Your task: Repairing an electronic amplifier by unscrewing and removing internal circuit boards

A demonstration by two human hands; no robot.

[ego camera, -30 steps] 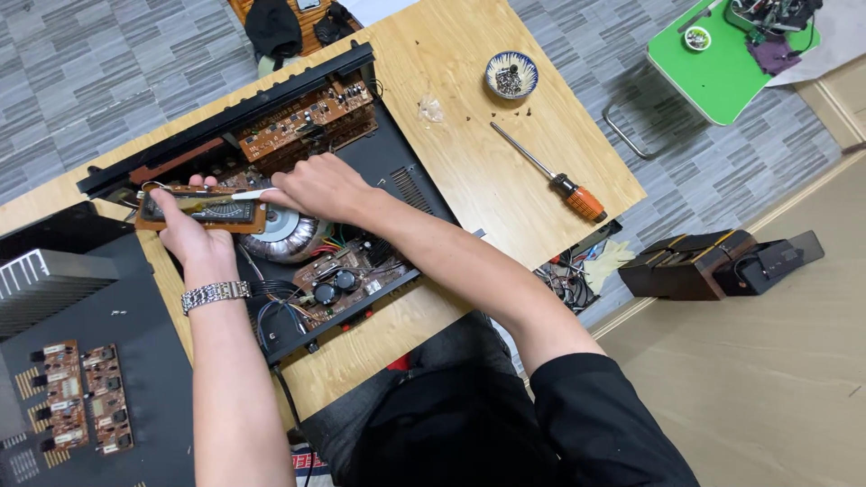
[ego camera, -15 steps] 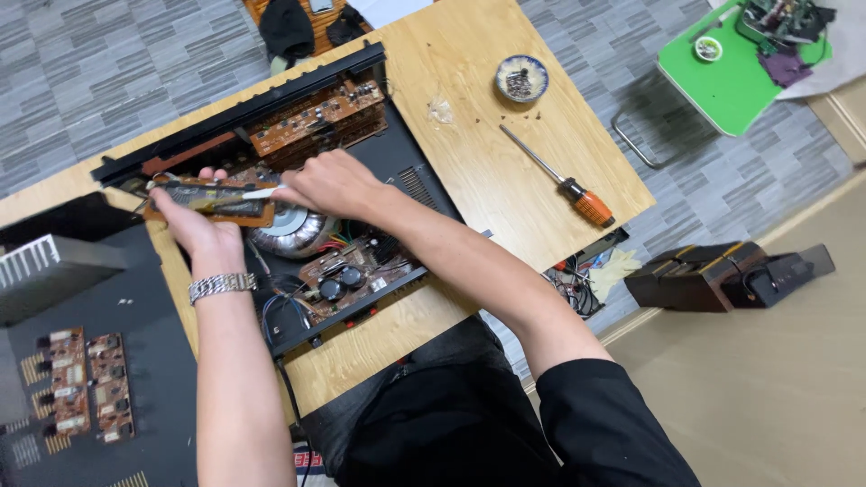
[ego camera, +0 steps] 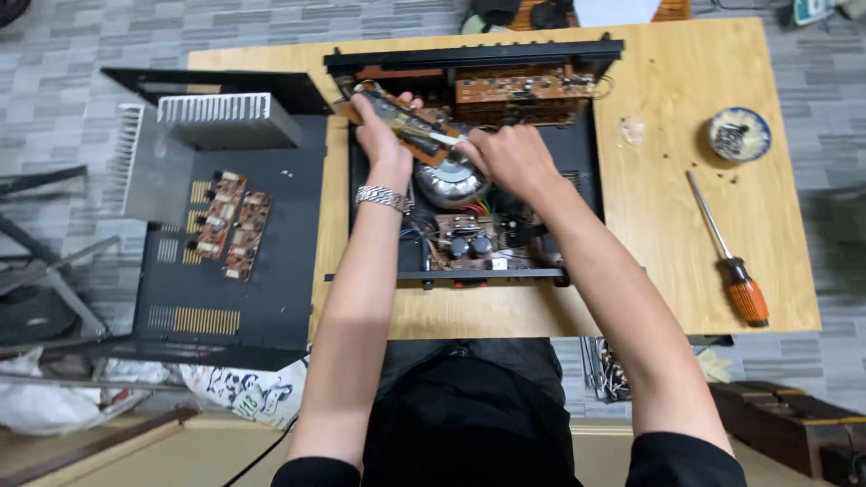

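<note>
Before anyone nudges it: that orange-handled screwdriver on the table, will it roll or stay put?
The screwdriver lies flat on the wooden table, apart from the small dish. Its round shaft would probably roll if pushed sideways, though the thicker handle may make it swing in an arc. It looks stiff and handle-heavy, so lift it near the handle.

A brown circuit board (ego camera: 397, 117), long and narrow, studded with dark components, is lifted clear and tilted over the open black amplifier chassis (ego camera: 469, 162); it slants from upper left to lower right above the shiny round transformer (ego camera: 448, 183); the chassis sits lidless on the wooden table (ego camera: 667, 234).
</note>
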